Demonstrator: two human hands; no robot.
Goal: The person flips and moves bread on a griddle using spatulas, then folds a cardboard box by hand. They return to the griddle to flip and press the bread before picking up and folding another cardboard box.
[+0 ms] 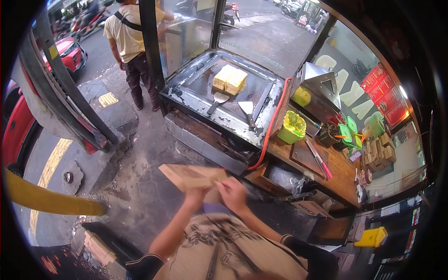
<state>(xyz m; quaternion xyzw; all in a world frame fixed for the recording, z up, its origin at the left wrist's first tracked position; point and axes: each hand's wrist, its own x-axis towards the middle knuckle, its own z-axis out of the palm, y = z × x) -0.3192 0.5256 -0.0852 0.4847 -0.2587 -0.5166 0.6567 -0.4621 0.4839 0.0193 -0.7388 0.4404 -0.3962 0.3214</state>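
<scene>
You hold the flat brown carton at chest height, left hand and right hand both clamped on its near end, probably to keep it off the hot griddle. Yellow blocks and two spatulas lie there. An open drawer juts from the worktop towards you.

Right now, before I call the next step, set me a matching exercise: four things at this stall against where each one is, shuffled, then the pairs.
Things
1. flat brown carton
2. yellow blocks
3. green tub
4. two spatulas

Places
A. far part of the griddle
B. held between the left hand and the right hand
C. on the wooden counter, just right of the griddle
D. near part of the griddle, lying flat

Pairs: 1-B, 2-A, 3-C, 4-D
</scene>
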